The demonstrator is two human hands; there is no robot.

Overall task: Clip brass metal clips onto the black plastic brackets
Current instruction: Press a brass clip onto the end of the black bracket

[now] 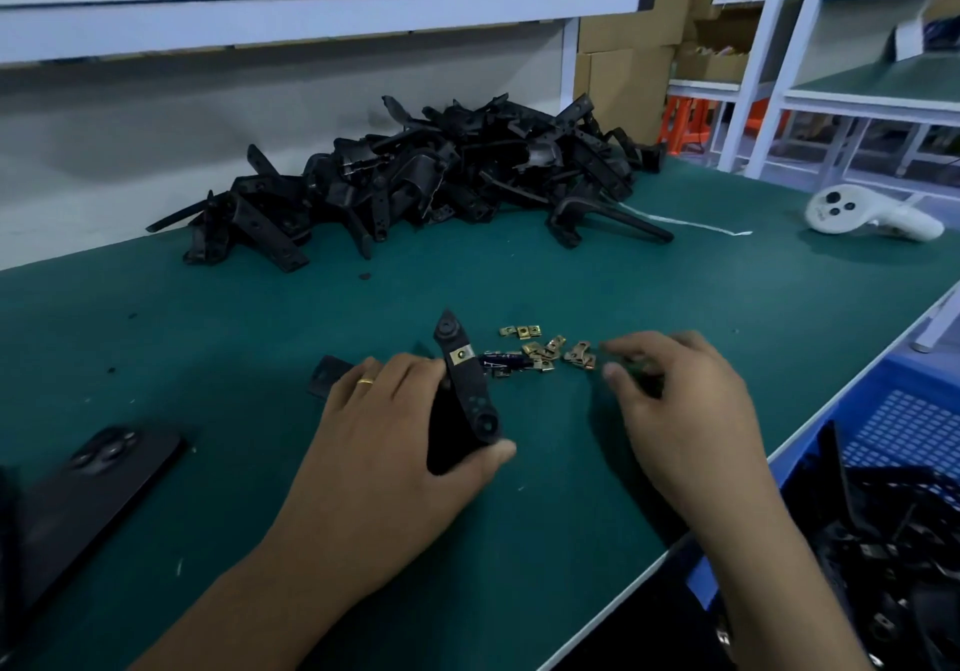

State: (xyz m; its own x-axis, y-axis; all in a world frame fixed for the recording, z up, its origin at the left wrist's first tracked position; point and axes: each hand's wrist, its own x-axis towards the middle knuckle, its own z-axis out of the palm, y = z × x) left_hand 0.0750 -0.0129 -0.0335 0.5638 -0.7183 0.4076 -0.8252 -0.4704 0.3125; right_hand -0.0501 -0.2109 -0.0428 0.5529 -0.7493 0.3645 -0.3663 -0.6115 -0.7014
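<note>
My left hand (pixel 395 426) is gripping a black bracket (pixel 462 395); its long axis is running away from me, the pointed end is looking at the far pile (pixel 415 177), and one brass clip (pixel 460 355) is sitting on it. My right hand (pixel 675 400) is hovering, fingers curled, beside the loose brass clips (pixel 545 351) on the green mat (pixel 208 338); I cannot tell if it is holding one.
</note>
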